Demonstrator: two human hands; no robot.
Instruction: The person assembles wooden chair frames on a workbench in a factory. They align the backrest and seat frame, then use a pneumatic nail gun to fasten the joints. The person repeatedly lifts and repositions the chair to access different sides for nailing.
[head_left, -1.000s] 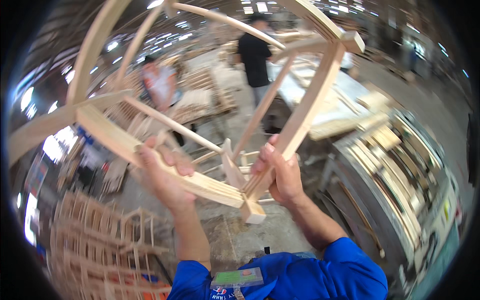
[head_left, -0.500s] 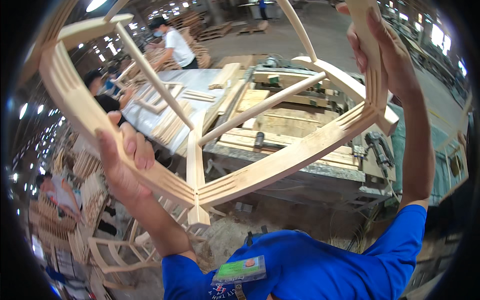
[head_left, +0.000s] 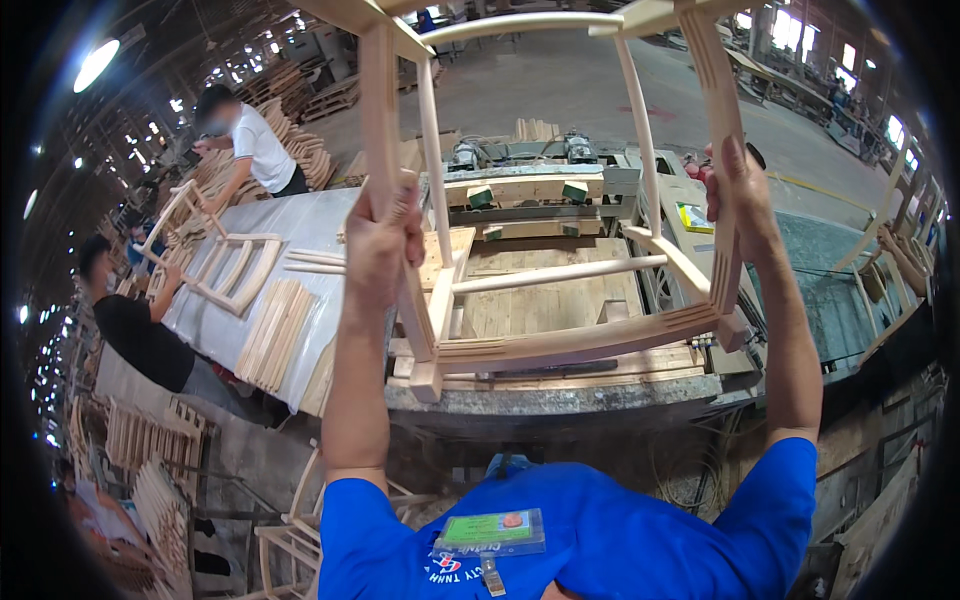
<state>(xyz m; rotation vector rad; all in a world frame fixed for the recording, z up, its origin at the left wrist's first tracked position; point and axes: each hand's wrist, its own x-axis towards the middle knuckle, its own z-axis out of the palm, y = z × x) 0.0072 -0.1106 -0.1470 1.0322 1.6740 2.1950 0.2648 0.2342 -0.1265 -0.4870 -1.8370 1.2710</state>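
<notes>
Between my raised hands is a bare pale wooden chair frame (head_left: 590,342), made of curved, grooved rails, corner legs and round dowel stretchers. My left hand (head_left: 385,240) is wrapped round its left rail, thumb on the near side. The right rail is gripped in my right hand (head_left: 740,195), fingers curled behind it. Held up off any support, the frame hangs over a bench machine (head_left: 545,300) with a wooden bed. Its far end runs out past the top of the view.
Left of the machine, a sheet-covered table (head_left: 225,215) bears wooden strips (head_left: 275,335) and frames. A person in white (head_left: 262,150) and one in black (head_left: 145,330) work there. A green-topped table (head_left: 810,285) stands right, with another person's arm (head_left: 905,255) beside it. Chair frames (head_left: 290,535) lie lower left.
The chair frame has gone from a steep tilt to nearly level and now lies squarely over the machine. Both hands keep their hold, and my view has turned with them.
</notes>
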